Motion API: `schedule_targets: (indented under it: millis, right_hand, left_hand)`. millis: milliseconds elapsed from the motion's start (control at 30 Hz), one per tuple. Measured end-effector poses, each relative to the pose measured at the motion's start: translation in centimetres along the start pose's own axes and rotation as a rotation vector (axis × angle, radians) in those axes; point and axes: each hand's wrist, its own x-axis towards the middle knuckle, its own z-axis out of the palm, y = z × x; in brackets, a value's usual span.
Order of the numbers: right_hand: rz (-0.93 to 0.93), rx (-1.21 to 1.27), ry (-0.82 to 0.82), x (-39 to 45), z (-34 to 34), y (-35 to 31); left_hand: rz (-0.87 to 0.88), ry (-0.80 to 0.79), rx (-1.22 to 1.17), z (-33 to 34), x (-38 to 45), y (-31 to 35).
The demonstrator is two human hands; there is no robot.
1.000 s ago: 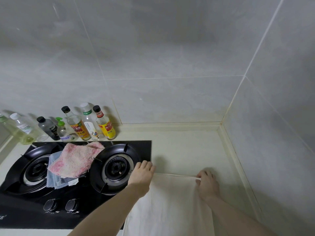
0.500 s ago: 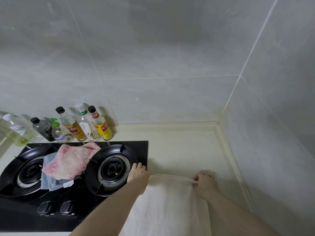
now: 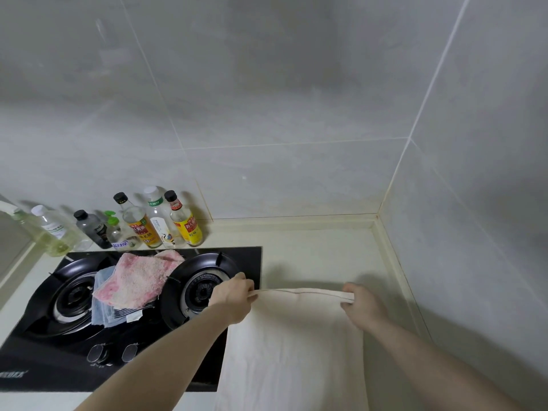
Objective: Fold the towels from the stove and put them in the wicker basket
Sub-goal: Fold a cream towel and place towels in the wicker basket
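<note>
A cream towel (image 3: 293,345) lies on the pale counter (image 3: 320,256) to the right of the black gas stove (image 3: 59,351). My left hand (image 3: 234,298) pinches its far left corner and my right hand (image 3: 360,307) pinches its far right corner, with the far edge lifted slightly between them. On the stove, between the two burners, a pink towel (image 3: 139,280) lies on top of a blue towel (image 3: 103,304). No wicker basket is in view.
Several bottles (image 3: 154,221) stand in a row against the back wall behind the stove. Grey tiled walls meet in a corner at the right, closing off the counter. The stove's knobs (image 3: 114,353) sit near its front edge.
Both hands have gone from resting on the towel's far corners to pinching them, and the far edge now stands lifted off the counter.
</note>
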Motion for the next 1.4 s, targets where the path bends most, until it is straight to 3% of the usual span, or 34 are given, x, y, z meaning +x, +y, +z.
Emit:
schedule_targets:
  millis: [267, 533, 667, 800, 1400]
  right_hand:
    - [-0.152, -0.053, 0.195, -0.7, -4.3, -0.6]
    - [-0.280, -0.029, 0.196, -3.4, -5.0, 0.2]
    - [-0.372, 0.006, 0.166, -5.6, -3.6, 1.3]
    - [-0.338, -0.006, 0.121, -8.0, -2.2, 2.1]
    - [-0.234, 0.031, -0.153, -15.9, 3.5, 5.7]
  left_hand:
    - [-0.009, 0.118, -0.091, -3.3, -1.3, -0.6]
    - [0.008, 0.199, -0.176, -2.1, -5.1, -0.4]
    - [0.014, 0.209, -0.339, 0.0, -7.8, -0.6]
    - [0.009, 0.211, -0.418, 2.3, -10.6, -0.7]
    - [-0.119, 0.079, -0.419, 9.8, -18.0, -1.2]
